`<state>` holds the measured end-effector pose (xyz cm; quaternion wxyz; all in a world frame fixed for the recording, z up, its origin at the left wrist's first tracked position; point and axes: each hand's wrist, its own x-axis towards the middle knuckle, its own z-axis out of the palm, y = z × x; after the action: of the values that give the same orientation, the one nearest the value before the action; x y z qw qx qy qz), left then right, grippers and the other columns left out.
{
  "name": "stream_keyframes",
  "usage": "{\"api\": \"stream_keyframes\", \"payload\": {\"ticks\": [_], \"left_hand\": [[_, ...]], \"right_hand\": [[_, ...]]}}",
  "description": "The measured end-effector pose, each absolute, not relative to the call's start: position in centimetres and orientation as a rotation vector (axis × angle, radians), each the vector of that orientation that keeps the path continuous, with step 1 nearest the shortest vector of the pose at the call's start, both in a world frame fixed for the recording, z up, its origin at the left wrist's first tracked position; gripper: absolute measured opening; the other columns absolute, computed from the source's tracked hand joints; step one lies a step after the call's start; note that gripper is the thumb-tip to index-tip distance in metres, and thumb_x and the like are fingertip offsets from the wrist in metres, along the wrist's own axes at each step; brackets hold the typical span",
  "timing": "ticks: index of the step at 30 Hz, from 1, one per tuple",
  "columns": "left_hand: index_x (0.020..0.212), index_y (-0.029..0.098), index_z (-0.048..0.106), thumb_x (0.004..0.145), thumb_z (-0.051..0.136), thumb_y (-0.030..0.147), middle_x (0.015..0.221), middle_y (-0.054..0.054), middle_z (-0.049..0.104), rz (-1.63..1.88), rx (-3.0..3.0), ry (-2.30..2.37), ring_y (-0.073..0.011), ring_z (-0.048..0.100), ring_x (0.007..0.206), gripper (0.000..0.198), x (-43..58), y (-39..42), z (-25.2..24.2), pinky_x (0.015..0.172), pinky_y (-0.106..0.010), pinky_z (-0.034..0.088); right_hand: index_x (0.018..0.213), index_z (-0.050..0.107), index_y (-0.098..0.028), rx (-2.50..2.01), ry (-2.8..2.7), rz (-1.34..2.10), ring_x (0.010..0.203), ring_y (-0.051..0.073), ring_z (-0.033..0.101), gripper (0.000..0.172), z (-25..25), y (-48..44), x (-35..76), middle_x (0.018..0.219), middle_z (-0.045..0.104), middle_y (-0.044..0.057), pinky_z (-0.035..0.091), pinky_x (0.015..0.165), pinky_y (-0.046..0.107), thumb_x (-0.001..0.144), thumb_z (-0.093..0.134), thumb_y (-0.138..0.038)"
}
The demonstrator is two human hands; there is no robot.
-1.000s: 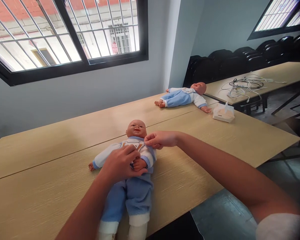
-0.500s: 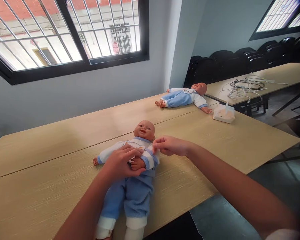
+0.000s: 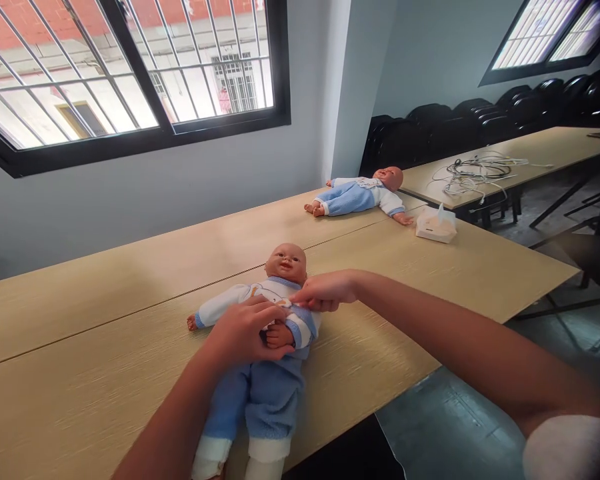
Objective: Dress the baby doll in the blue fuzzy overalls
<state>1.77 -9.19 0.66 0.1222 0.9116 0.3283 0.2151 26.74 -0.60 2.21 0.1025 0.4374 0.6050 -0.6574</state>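
A baby doll (image 3: 276, 380) in a white top and blue trousers lies on its back on the table, head away from me. My left hand (image 3: 247, 330) lies across its belly, thumb and fingers closed around the doll's small hand, which is bent in over its front. At the upper chest, beside the bent arm, is my right hand (image 3: 325, 292). Its fingers are curled and the index finger reaches to the top; whether cloth is pinched there is hidden. The doll's other arm stretches out to the left.
A second doll (image 3: 353, 197) in like clothes lies farther back on the table (image 3: 105, 347). Near its hand stands a tissue pack (image 3: 436, 225). Tangled cables (image 3: 475, 175) lie on another table, with black chairs (image 3: 430, 130) behind it.
My right hand has moved left from the doll's upper sleeve to its chest. My left hand stays around the doll's hand. The view has shifted slightly.
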Motion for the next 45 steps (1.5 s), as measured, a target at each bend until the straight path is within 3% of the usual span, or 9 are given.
{"api": "stream_keyframes", "payload": {"ticks": [6, 10, 17, 26, 29, 31, 34, 39, 45], "left_hand": [[0.103, 0.025, 0.068, 0.079, 0.083, 0.038, 0.1, -0.005, 0.075, 0.571, 2.674, 0.985, -0.0238, 0.069, 0.094, 0.03, 2.0, -9.5, 0.9, 0.081, -0.036, 0.055], [0.103, 0.025, 0.067, 0.079, 0.083, 0.037, 0.099, -0.005, 0.075, 0.569, 2.682, 0.977, -0.0235, 0.068, 0.092, 0.031, 1.9, -9.5, 1.0, 0.079, -0.035, 0.054], [0.099, 0.024, 0.066, 0.08, 0.081, 0.04, 0.094, -0.003, 0.074, 0.634, 2.639, 1.013, -0.0216, 0.068, 0.086, 0.029, 1.1, -9.1, 1.0, 0.079, -0.035, 0.053], [0.098, 0.024, 0.068, 0.078, 0.082, 0.042, 0.089, -0.002, 0.074, 0.623, 2.661, 1.044, -0.0213, 0.065, 0.085, 0.03, 1.4, -9.2, 1.0, 0.072, -0.033, 0.05], [0.097, 0.024, 0.068, 0.078, 0.082, 0.041, 0.088, -0.002, 0.073, 0.636, 2.659, 1.044, -0.0213, 0.065, 0.085, 0.029, 1.3, -9.3, 1.2, 0.073, -0.033, 0.05], [0.097, 0.024, 0.068, 0.079, 0.082, 0.04, 0.088, -0.002, 0.074, 0.659, 2.65, 1.039, -0.021, 0.065, 0.086, 0.028, 1.3, -9.3, 1.3, 0.074, -0.033, 0.051], [0.097, 0.024, 0.068, 0.079, 0.082, 0.039, 0.089, -0.002, 0.074, 0.681, 2.643, 1.031, -0.0209, 0.065, 0.087, 0.027, 1.1, -9.3, 1.3, 0.076, -0.033, 0.053], [0.097, 0.024, 0.069, 0.079, 0.082, 0.041, 0.09, -0.004, 0.073, 0.671, 2.661, 1.021, -0.0217, 0.065, 0.087, 0.028, 1.2, -9.3, 1.2, 0.074, -0.033, 0.053], [0.098, 0.024, 0.068, 0.079, 0.082, 0.041, 0.092, -0.004, 0.073, 0.682, 2.62, 0.922, -0.0217, 0.066, 0.088, 0.029, 1.3, -9.6, 1.6, 0.076, -0.033, 0.054]], "right_hand": [[0.076, 0.062, -0.017, 1.137, 2.147, -1.865, 0.052, 0.008, 0.028, 0.053, 1.8, -1.1, 26.8, 0.059, 0.037, -0.007, 0.018, 0.044, 0.024, 0.08, 0.077, -0.068], [0.077, 0.06, -0.017, 1.235, 2.088, -1.976, 0.053, 0.007, 0.029, 0.048, 1.8, -1.7, 26.7, 0.061, 0.037, -0.007, 0.018, 0.045, 0.023, 0.08, 0.08, -0.061], [0.09, 0.054, -0.019, 1.135, 1.805, -2.598, 0.049, 0.005, 0.021, 0.043, 1.4, -3.1, 29.2, 0.06, 0.037, -0.011, 0.009, 0.045, 0.02, 0.085, 0.08, -0.053], [0.091, 0.06, -0.017, 0.972, 1.692, -2.692, 0.047, 0.005, 0.019, 0.041, -2.7, -4.8, 32.3, 0.058, 0.033, -0.012, 0.009, 0.045, 0.022, 0.085, 0.082, -0.051], [0.091, 0.062, -0.016, 0.974, 1.797, -2.712, 0.048, 0.004, 0.025, 0.041, -3.0, -5.9, 32.2, 0.067, 0.044, -0.007, 0.011, 0.045, 0.023, 0.084, 0.083, -0.051], [0.095, 0.064, -0.016, 1.019, 1.899, -2.73, 0.049, 0.004, 0.027, 0.043, -3.2, -6.8, 32.0, 0.075, 0.051, -0.005, 0.012, 0.046, 0.024, 0.084, 0.082, -0.054], [0.092, 0.062, -0.017, 1.159, 2.02, -2.694, 0.051, 0.005, 0.026, 0.05, -3.9, -8.2, 31.8, 0.071, 0.048, -0.006, 0.014, 0.048, 0.024, 0.08, 0.082, -0.061], [0.085, 0.061, -0.018, 1.493, 2.207, -2.48, 0.059, 0.009, 0.037, 0.055, -5.6, -10.3, 31.6, 0.07, 0.05, -0.005, 0.024, 0.053, 0.024, 0.076, 0.082, -0.067], [0.091, 0.06, -0.02, 1.759, 1.982, -2.696, 0.045, 0.008, 0.022, 0.053, -6.9, -10.4, 31.9, 0.054, 0.037, -0.01, 0.012, 0.045, 0.025, 0.085, 0.072, -0.071]]}}
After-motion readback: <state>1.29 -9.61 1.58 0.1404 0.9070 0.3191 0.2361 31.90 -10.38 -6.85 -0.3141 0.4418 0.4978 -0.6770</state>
